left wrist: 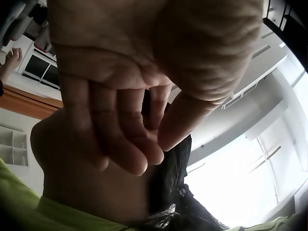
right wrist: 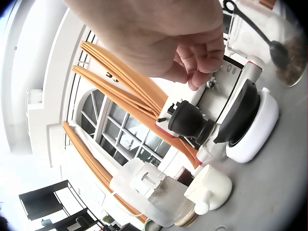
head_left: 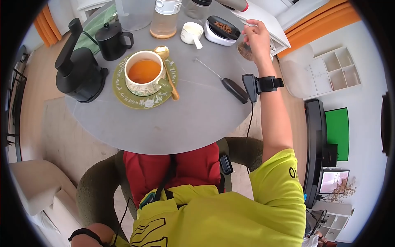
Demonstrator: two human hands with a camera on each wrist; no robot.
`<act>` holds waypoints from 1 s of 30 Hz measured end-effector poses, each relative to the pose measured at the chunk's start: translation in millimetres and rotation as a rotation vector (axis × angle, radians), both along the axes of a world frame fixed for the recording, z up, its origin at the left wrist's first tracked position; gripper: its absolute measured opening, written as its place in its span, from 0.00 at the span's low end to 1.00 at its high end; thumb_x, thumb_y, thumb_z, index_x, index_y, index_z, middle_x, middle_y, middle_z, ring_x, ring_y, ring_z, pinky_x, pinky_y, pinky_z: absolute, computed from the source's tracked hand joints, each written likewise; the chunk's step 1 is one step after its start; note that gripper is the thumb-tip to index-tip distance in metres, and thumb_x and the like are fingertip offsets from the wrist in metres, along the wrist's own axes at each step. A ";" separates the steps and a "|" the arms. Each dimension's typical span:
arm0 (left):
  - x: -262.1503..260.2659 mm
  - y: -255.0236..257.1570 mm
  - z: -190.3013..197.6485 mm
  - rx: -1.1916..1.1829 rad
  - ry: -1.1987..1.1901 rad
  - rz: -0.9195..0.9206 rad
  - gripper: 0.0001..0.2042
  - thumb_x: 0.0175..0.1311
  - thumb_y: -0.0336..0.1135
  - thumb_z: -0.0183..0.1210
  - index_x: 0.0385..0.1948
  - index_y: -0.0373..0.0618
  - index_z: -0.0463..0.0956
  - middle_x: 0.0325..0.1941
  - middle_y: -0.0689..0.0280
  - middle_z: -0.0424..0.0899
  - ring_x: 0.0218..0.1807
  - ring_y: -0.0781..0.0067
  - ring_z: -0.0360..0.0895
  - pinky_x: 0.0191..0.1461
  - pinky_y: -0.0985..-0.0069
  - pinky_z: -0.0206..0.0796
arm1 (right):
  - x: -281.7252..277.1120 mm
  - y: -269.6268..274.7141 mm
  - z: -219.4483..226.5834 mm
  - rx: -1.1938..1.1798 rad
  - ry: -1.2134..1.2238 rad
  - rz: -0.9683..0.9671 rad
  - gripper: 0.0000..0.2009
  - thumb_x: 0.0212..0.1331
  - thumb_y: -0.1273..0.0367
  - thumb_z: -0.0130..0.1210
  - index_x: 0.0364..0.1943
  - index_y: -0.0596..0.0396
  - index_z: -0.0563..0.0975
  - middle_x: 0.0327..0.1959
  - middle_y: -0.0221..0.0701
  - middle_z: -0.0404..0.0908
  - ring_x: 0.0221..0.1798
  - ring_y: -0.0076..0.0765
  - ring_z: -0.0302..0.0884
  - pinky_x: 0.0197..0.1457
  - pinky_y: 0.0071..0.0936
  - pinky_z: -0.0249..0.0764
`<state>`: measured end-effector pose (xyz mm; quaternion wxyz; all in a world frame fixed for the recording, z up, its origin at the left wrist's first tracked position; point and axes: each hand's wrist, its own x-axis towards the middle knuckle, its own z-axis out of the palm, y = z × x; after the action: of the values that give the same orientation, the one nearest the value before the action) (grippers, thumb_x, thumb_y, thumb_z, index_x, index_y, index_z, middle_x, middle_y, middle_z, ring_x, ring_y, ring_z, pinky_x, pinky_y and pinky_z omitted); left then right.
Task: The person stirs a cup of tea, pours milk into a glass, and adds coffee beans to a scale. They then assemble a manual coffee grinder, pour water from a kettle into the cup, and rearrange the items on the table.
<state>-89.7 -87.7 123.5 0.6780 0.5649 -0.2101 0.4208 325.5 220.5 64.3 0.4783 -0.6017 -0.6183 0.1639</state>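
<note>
My right hand is raised over the far right of the grey table, fingers loosely bent, with nothing visible between them. Close by it stand a white scale bearing a black tray of brown beans and a glass jar of brown contents. In the right wrist view a black spoon leans over that jar, beside the hand. The left hand fills the left wrist view, its fingers loosely curled and holding nothing, in front of the person's head; the head view leaves it out.
A cup of amber tea stands on a green saucer with a golden spoon. Around it are a black kettle, a black hand grinder, a small white handled pot, a lidded jug and a milk frother.
</note>
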 end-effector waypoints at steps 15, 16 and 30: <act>15.8 34.6 -23.7 0.000 0.924 1.090 0.08 0.51 0.26 0.65 0.17 0.39 0.75 0.17 0.65 0.77 0.22 0.69 0.77 0.28 0.75 0.67 | 15.2 44.8 -16.4 -0.086 -0.414 -0.048 0.19 0.52 0.66 0.62 0.49 0.54 0.74 0.41 0.40 0.81 0.46 0.47 0.77 0.50 0.39 0.72; 18.1 36.9 -25.3 0.012 0.925 1.099 0.08 0.51 0.26 0.65 0.17 0.39 0.75 0.17 0.65 0.77 0.22 0.69 0.77 0.28 0.75 0.67 | 16.1 47.8 -21.5 -0.098 -0.469 -0.029 0.22 0.51 0.65 0.64 0.51 0.54 0.73 0.47 0.42 0.77 0.51 0.48 0.75 0.54 0.39 0.71; 18.3 59.4 -91.4 -0.489 1.088 1.156 0.06 0.64 0.27 0.57 0.27 0.37 0.73 0.22 0.69 0.78 0.28 0.85 0.75 0.36 0.84 0.67 | 10.5 74.0 -30.7 -0.332 -0.499 0.070 0.46 0.35 0.62 0.73 0.64 0.56 0.63 0.61 0.50 0.69 0.64 0.53 0.66 0.66 0.38 0.64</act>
<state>-71.4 -28.3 32.1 0.4653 0.5451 0.5680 0.4047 336.0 294.5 33.7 0.2009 -0.6715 -0.7020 0.1263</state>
